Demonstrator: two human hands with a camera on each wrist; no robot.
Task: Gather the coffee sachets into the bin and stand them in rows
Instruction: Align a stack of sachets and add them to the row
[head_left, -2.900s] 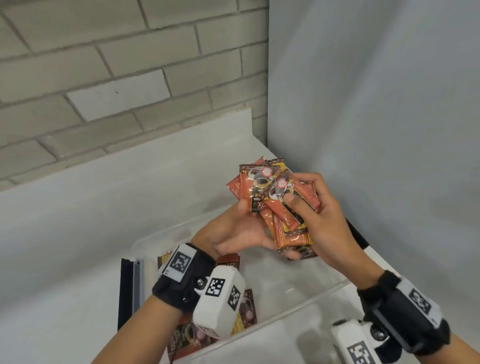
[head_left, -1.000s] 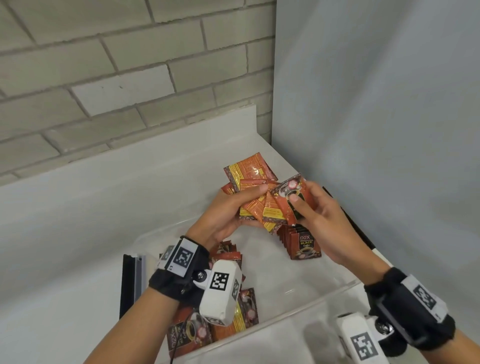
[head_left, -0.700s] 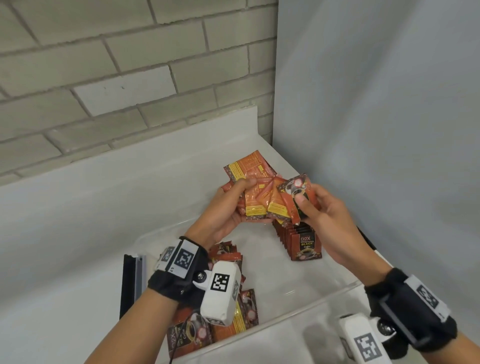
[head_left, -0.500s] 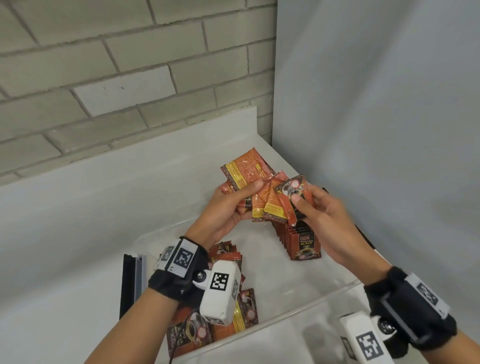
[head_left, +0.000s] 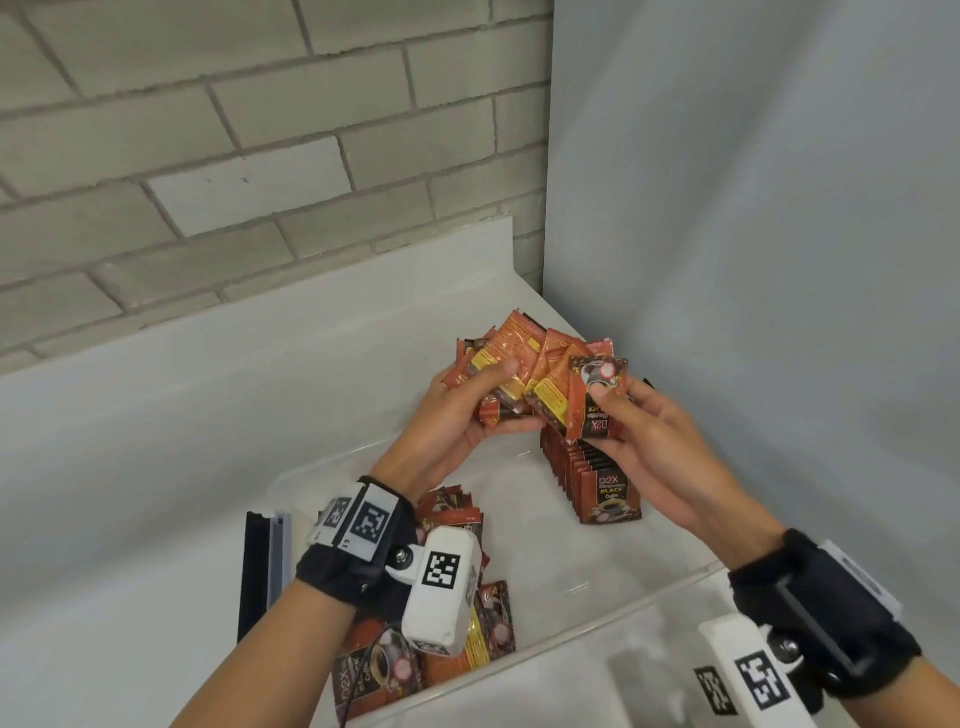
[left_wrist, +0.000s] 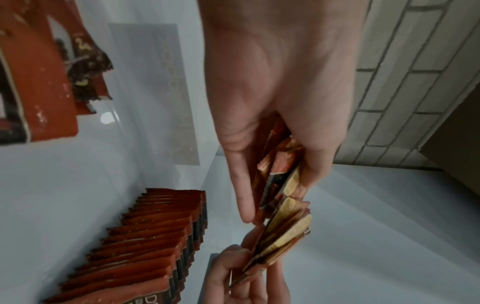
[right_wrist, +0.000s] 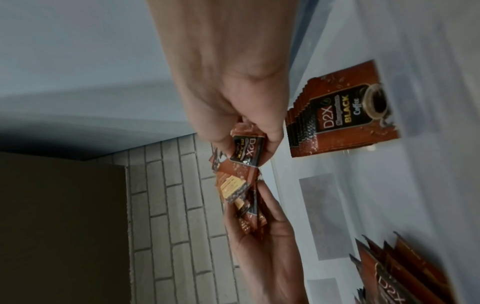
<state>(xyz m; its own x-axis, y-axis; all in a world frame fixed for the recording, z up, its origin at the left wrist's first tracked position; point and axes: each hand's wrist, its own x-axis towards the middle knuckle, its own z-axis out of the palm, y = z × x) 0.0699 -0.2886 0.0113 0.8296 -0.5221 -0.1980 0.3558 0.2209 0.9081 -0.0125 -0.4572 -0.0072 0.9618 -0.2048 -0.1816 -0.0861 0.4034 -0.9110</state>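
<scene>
Above bin (head_left: 597, 636), sachets (head_left: 524, 364) fanned in left hand (head_left: 457, 421)

Three cameras, one clear bin (head_left: 597, 631)

Head view looks down from above; wrist views, close along each palm, face the wall corner, sharing the standing sachet row (left_wrist: 145, 244) and held sachets (right_wrist: 246, 152).

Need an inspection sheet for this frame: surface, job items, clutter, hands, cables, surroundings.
Surface: white counter.
Job's things: clear bin holds an upright sachet row and a loose sachet pile.
Clutter: black strip left of bin.
Hands: left hand grips a fanned sachet bunch; right hand pinches one sachet.
Cables: thin black cable below left wrist camera.
Surroundings: brick wall, grey panel.
</scene>
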